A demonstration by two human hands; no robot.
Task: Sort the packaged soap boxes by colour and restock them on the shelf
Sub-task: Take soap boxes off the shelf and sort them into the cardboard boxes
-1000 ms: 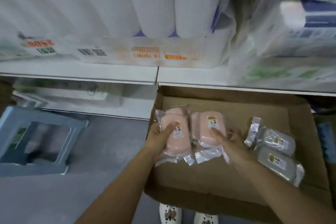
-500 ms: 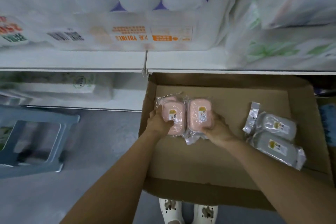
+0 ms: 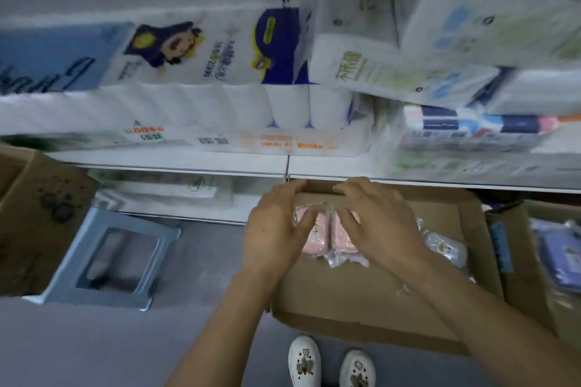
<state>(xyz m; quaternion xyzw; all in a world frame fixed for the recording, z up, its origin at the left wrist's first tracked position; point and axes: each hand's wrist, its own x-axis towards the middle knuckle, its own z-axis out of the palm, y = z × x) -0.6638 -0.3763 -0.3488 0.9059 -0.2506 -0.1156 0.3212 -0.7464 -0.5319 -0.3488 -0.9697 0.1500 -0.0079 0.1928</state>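
We are holding the pink soap packs (image 3: 327,234) between both palms; our left hand (image 3: 276,231) is cupping the left pack with its fingers curled over the top, and our right hand (image 3: 377,229) is doing the same on the right pack, the two packs pressed side by side just above the floor of the cardboard tray (image 3: 361,302). By our reckoning we are gathering the pink ones as one colour group, lifting them toward the shelf; the next move is calling for a steady squeeze, since the loose wrap looks slippery, and for a free spot to be found. Grey soap packs (image 3: 445,247) are lying in the tray to the right, still unsorted; the shelf edge (image 3: 188,162) is hanging directly over the tray's far rim, and toilet-paper packs (image 3: 220,97) are crowding the shelf above it. A blue stool (image 3: 110,258) is standing on the floor to the left.
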